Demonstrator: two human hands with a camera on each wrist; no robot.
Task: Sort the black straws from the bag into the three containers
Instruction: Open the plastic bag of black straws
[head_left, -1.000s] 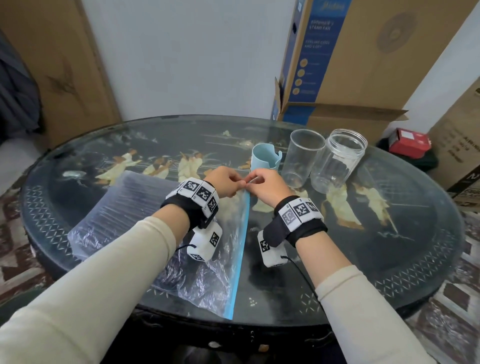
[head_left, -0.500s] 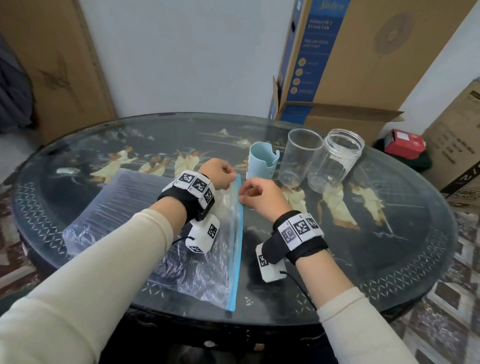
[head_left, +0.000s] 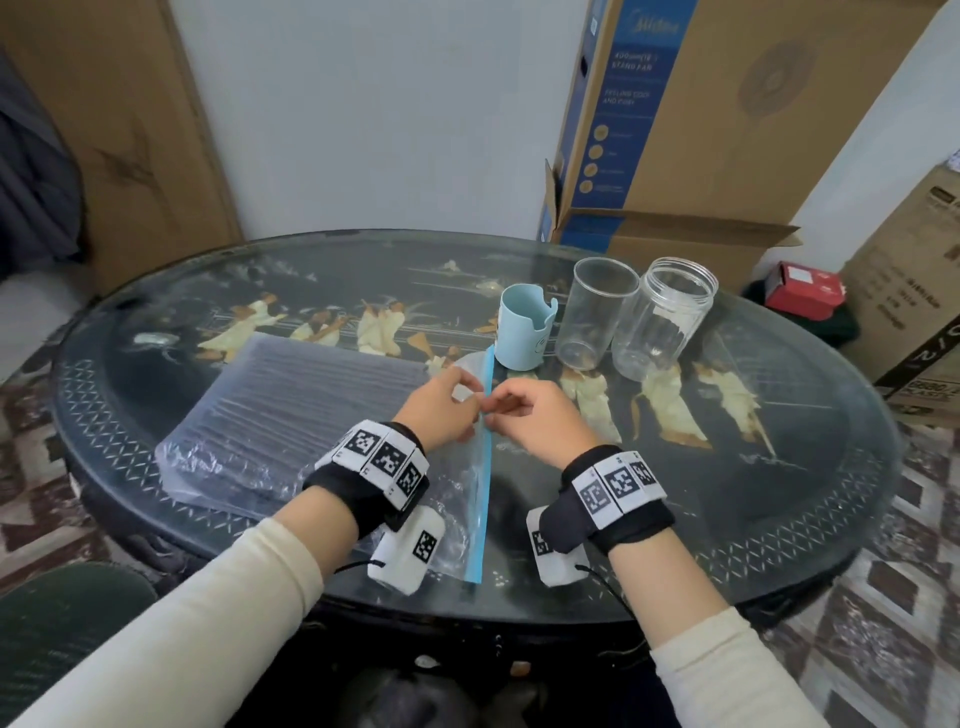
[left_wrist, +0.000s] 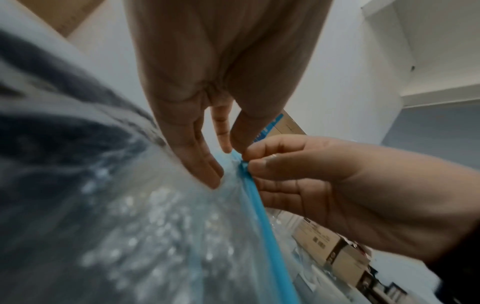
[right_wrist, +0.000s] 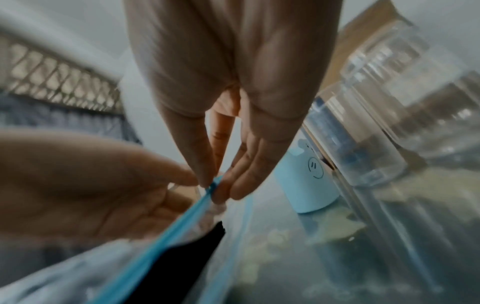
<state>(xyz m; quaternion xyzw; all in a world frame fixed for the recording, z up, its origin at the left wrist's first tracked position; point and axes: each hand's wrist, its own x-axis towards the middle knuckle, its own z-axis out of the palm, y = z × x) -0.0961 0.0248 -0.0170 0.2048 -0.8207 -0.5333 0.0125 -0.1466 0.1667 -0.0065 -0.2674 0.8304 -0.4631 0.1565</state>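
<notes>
A: Why is the bag laid flat in the left centre of the head view, with its blue zip strip running down the middle of the frame?

B: It is judged that the mouth was turned toward the three containers so the straws can be drawn out on that side. The straws are seen as dark rows inside the clear plastic, none yet taken out.

A: And the containers?

B: A blue cup, a clear cup and a clear jar are stood together in the upper right of the table, just beyond the far end of the strip. Nothing is seen in them.

A: How is the strip held?

B: It is pinched at one spot from both sides. The left hand is closed on it with thumb and a fingertip, the other fingers lying nearly straight on the plastic. The right hand is curled, thumb and fingertips nipped on the same strip.

A: So the opening is in hand?

B: It appears so; whether the seal has parted cannot be told.
</notes>
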